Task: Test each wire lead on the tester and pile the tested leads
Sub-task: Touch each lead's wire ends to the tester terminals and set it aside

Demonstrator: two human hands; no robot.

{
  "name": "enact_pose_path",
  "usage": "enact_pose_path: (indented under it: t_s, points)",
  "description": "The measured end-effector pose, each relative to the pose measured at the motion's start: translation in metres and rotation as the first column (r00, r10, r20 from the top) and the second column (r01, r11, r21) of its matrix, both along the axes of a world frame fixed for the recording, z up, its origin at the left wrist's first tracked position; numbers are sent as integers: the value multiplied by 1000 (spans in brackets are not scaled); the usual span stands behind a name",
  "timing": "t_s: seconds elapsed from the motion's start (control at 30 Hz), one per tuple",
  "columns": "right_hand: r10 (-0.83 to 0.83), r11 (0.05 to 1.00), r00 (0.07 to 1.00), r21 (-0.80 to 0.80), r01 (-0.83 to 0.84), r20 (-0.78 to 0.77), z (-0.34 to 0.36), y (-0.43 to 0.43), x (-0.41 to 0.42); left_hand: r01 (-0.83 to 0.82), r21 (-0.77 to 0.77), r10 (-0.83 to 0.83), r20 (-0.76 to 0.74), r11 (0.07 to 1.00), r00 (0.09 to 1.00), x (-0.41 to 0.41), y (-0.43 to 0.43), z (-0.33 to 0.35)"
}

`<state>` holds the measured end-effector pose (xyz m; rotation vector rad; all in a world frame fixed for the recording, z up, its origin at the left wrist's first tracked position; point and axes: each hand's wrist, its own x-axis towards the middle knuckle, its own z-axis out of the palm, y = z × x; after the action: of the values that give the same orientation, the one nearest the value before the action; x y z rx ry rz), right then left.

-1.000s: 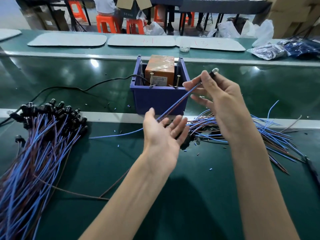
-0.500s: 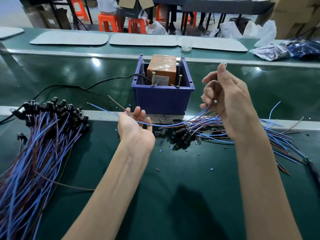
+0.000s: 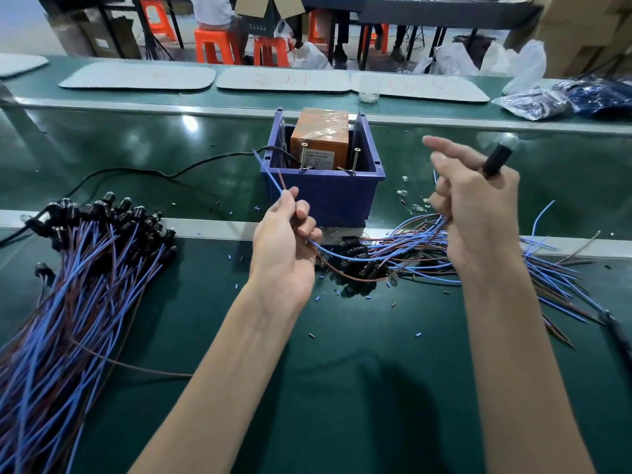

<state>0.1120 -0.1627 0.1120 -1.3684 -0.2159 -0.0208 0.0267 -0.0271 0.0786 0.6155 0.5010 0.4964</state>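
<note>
left hand [image 3: 284,248]: raised above the near strip of the green bench top [image 3: 342,388], just in front of the blue bin. The thumb and curled fingers pinch the wire lead near its free end.
right hand [image 3: 478,206]: raised to the right of the bin, with fingers closed round the socket end of the same lead and the forefinger stretched out to the left.
wire lead [image 3: 273,181]: one blue and one brown wire together. The tips stick up and left out of the left hand, towards the bin's left front corner. The slack sags between the two hands, above the right heap.
socket [image 3: 496,160]: black, and juts up out of the right hand. The clear bulb at its top is blurred.
tester [image 3: 319,140]: an orange taped box standing inside the bin, with two upright screws [image 3: 303,157] at its front.
blue bin [image 3: 325,196]: at mid-bench, behind the pale rail.
black cable [image 3: 136,171]: runs from the bin towards the left edge.
left pile [image 3: 68,285]: many leads, with the sockets bunched at the far end and the wires fanning towards the near left corner.
right heap [image 3: 547,271]: tangled leads, reaching from the centre to the right edge.
scraps [image 3: 419,334]: small blue and dark bits scattered over the near strip.
</note>
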Motion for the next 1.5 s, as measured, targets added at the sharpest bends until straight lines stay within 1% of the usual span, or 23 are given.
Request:
enact_pose_path:
  t_s: [0.07, 0.13, 0.23, 0.3, 0.33, 0.4, 0.43, 0.47, 0.57, 0.63, 0.77, 0.83, 0.93, 1.0, 1.1, 1.17, 1.23, 1.33, 1.4, 1.5]
  points:
    - [10, 998, 1000, 67, -9, -15, 1, 0, 0, 42, 45, -41, -4, 998, 999, 0, -2, 1]
    - [126, 990, 992, 63, -124, -31, 0, -1, 0, 83, 119, -82, -20, 989, 996, -1, -4, 2]
    - [336, 937, 940, -81, -340, -57, -2, -3, -1, 131, 242, -116, -75, 962, 990, -4, -8, 5]
    - [422, 885, 903, -182, -429, -80, -3, 1, -3, 151, 298, -127, -100, 942, 987, -5, -11, 6]
    - [437, 860, 895, -248, -445, -88, -4, 4, -5, 160, 320, -131, -111, 934, 985, -6, -12, 6]
    - [434, 815, 898, -394, -425, -70, -6, 11, -10, 183, 368, -140, -140, 912, 980, -6, -14, 4]
    - [437, 801, 898, -435, -411, -43, -7, 14, -13, 195, 387, -148, -150, 901, 978, -6, -15, 3]
    - [445, 799, 895, -444, -405, -17, -9, 16, -15, 203, 398, -153, -154, 895, 976, -7, -15, 3]
    - [471, 812, 882, -387, -437, -9, -13, 19, -17, 164, 398, -116, -141, 903, 983, -6, -14, 3]
    - [501, 801, 865, -367, -473, -23, -15, 18, -16, 107, 363, -74, -104, 926, 992, -6, -13, 3]
    - [555, 730, 830, -450, -515, -50, -17, 18, -14, 22, 261, -20, -12, 965, 1000, -4, -10, 6]
    - [568, 727, 821, -431, -534, -58, -18, 21, -14, 35, 229, -40, 17, 973, 999, -5, -11, 7]
    - [569, 748, 820, -378, -546, -59, -20, 25, -17, 72, 191, -88, 77, 979, 993, -5, -19, 8]
    - [564, 746, 824, -392, -538, -56, -21, 25, -17, 80, 186, -101, 104, 979, 989, -5, -24, 7]
    - [552, 737, 831, -425, -525, -68, -19, 23, -16, 64, 194, -83, 92, 979, 992, -4, -24, 5]
    - [534, 754, 842, -408, -515, -74, -17, 22, -17, 40, 201, -56, 74, 979, 996, -4, -19, 5]
    - [514, 781, 852, -359, -512, -96, -14, 21, -19, 14, 222, -21, 29, 975, 999, -4, -13, 4]
    - [491, 816, 860, -272, -509, -138, -10, 19, -21, -23, 318, 58, -102, 948, 993, -4, -5, 2]
    - [473, 831, 872, -265, -490, -129, -8, 19, -20, -20, 416, 95, -160, 909, 983, -4, -1, -2]
    - [418, 858, 903, -282, -429, -101, -9, 19, -18, 11, 581, 126, -196, 814, 973, -5, 5, -5]
